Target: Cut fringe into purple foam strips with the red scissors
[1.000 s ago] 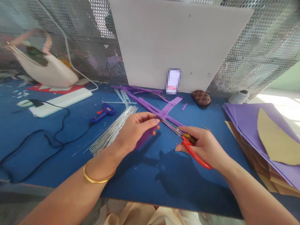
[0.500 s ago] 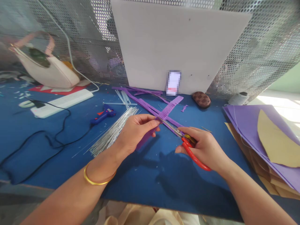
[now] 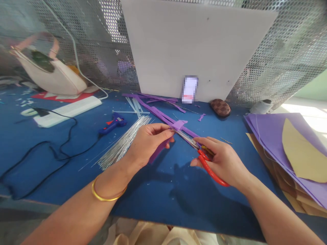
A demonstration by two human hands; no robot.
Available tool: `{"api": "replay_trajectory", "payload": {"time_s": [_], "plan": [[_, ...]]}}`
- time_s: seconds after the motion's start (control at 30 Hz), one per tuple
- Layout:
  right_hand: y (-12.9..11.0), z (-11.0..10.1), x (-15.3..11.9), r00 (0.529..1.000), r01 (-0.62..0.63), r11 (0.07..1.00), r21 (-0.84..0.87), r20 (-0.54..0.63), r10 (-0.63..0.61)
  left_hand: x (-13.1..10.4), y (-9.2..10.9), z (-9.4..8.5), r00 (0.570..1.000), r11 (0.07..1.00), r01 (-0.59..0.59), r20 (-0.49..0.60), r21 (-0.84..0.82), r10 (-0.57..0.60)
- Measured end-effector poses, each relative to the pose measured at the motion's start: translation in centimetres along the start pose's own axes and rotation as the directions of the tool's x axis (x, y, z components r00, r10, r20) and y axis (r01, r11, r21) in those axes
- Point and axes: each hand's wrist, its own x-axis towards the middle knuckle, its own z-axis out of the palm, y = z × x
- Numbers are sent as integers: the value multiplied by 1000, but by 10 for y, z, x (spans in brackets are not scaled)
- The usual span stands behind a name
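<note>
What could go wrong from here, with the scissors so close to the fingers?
The left hand pinches a purple strip right by the blades of the scissors in the right hand, so a slip might nick a fingertip. Loose purple strips lie behind the blades and could perhaps get snipped too. The bundle of silver wires lies close beside the left hand, which might knock it apart.

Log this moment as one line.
Left hand: pinches purple paper strip; Right hand: holds red-handled metal scissors; Blades: at strip, beside left hand; Nearby: thin silver wire bundle, blue plastic glue gun
</note>
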Motion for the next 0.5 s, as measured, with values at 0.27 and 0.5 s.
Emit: {"api": "replay_trajectory", "payload": {"time_s": [0.27, 0.5], "plan": [[2, 0, 0, 1000, 6, 1000, 14, -7, -6, 0, -1, 1, 1000, 1000, -5, 4, 0, 5], [2, 0, -1, 1000, 0, 999, 48, -10, 1, 1, -3, 1, 1000, 999, 3, 10, -50, -2]]}}
